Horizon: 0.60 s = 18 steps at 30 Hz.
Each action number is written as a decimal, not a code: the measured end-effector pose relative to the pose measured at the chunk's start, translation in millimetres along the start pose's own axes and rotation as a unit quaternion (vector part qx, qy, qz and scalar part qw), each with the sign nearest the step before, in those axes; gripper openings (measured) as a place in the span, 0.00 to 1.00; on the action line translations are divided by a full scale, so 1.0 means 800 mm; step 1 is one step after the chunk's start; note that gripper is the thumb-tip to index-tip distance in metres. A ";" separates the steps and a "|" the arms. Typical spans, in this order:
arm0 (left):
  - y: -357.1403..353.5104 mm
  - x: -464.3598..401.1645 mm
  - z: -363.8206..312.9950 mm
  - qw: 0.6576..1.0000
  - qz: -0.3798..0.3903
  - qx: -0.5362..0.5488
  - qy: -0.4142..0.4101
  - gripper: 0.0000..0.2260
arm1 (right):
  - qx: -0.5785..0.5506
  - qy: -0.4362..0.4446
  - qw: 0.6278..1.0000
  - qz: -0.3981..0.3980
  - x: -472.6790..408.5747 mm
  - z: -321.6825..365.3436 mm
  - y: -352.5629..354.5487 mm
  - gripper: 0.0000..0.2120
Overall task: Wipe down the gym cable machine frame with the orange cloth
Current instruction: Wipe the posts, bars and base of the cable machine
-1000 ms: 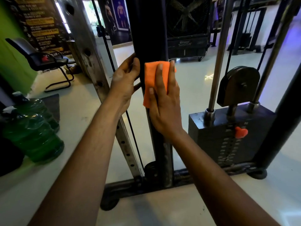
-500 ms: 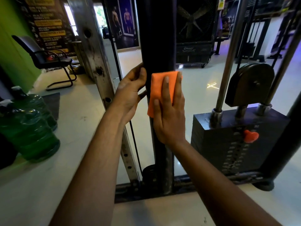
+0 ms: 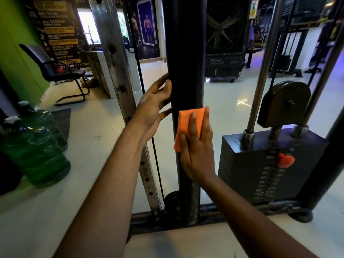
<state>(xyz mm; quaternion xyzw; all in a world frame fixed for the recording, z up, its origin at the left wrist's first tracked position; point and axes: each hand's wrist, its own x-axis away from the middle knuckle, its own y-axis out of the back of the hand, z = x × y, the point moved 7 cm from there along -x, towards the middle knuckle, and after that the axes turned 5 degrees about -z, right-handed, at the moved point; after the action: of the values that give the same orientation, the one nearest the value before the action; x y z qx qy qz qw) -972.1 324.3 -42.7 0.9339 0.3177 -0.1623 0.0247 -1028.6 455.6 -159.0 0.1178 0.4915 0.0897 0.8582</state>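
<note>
The cable machine's black upright post [image 3: 184,53] rises in the middle of the head view from a dark base bar [image 3: 232,211] on the floor. My right hand [image 3: 197,151] presses a folded orange cloth [image 3: 186,121] flat against the front of the post with straight fingers, at about mid height. My left hand [image 3: 152,110] rests on the post's left side, a little higher than the cloth, its fingers and thumb touching the edge. The lower part of the post under my right hand looks worn and scuffed.
A silver perforated upright [image 3: 111,43] and a thin black cable [image 3: 157,164] run just left of the post. To the right stands the weight stack [image 3: 260,164] with a red pin [image 3: 285,160], chrome guide rods [image 3: 260,81] and a pulley [image 3: 284,103]. Green water jugs [image 3: 37,151] and a chair [image 3: 55,69] are at left.
My right hand has slid the orange cloth down the post, from level with my left hand to below it. My left hand has stayed on the post's side.
</note>
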 end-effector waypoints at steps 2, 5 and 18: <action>-0.002 -0.001 -0.003 1.000 0.004 -0.005 -0.007 0.18 | -0.025 -0.010 1.000 -0.009 -0.033 0.018 0.010 0.36; -0.003 -0.005 0.001 1.000 0.010 -0.016 -0.011 0.18 | -0.020 0.002 0.999 -0.037 -0.071 0.034 0.021 0.35; -0.006 0.001 0.002 0.999 0.027 -0.016 -0.021 0.19 | -0.009 -0.016 0.998 -0.065 -0.064 0.035 0.022 0.34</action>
<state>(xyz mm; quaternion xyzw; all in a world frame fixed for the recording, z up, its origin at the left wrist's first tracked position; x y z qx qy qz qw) -974.9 328.7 -43.9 0.9380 0.2945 -0.1756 0.0510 -1030.5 455.1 -98.2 0.0794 0.4831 0.0359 0.8712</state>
